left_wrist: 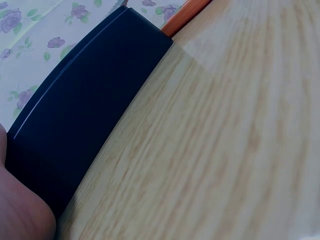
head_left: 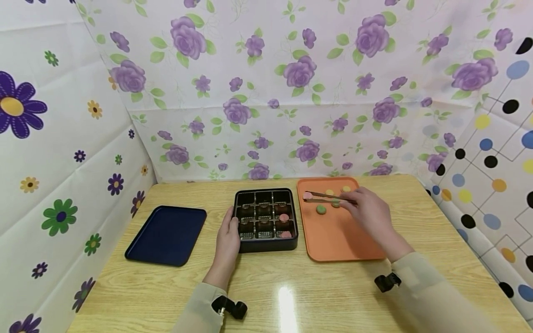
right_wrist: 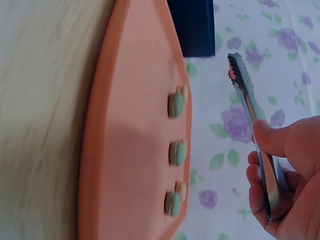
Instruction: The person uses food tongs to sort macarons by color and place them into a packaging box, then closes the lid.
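Observation:
My left hand (head_left: 228,236) rests against the left side of a black box (head_left: 266,245) divided into compartments. Its fingers lie along the outer wall, and the wrist view catches only part of that hand beside the box wall (left_wrist: 95,95). Two pink macarons sit in the box's right column, one (head_left: 284,217) in the middle row and one (head_left: 286,234) in the front row. Metal tongs (right_wrist: 257,135) are gripped in my right hand (head_left: 370,212) over the orange tray (head_left: 333,240). A pink macaron (head_left: 307,196) is between the tong tips, above the tray's far left part.
Green macarons (head_left: 320,209) and yellow macarons (head_left: 345,189) lie on the orange tray. The right wrist view has three green macarons (right_wrist: 176,152) in a row. A dark blue tray (head_left: 166,236) lies at the left. Patterned cloth (head_left: 266,92) surrounds the wooden table (head_left: 266,286).

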`<state>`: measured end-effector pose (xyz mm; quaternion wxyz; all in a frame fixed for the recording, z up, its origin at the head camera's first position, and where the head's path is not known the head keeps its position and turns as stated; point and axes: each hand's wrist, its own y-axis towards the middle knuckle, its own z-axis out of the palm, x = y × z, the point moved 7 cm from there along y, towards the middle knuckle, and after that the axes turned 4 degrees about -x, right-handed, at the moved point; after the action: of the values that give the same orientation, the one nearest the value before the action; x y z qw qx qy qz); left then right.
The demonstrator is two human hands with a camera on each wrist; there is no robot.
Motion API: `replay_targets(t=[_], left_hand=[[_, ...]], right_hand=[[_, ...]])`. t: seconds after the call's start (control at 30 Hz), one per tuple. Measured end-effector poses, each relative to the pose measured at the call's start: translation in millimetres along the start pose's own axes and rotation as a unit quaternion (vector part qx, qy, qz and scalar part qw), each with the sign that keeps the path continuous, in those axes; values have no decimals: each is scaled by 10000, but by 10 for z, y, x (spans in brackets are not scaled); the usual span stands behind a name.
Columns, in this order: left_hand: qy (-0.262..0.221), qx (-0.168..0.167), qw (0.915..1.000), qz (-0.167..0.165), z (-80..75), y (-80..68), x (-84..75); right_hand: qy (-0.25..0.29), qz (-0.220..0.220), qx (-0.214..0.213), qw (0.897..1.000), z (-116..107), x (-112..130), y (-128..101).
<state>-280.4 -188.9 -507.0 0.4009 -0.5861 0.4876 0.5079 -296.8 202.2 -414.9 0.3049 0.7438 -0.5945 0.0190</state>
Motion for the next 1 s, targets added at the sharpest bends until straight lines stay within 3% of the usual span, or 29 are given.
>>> replay_targets(t=[0.5, 1.0], left_hand=[[19, -54, 10000, -51, -7, -19, 0], [22, -49, 10000, -45, -8, 6, 10]], right_hand=[[223, -6, 315, 9993, 281, 371, 189], [147, 80, 374, 9992, 510, 473, 301]])
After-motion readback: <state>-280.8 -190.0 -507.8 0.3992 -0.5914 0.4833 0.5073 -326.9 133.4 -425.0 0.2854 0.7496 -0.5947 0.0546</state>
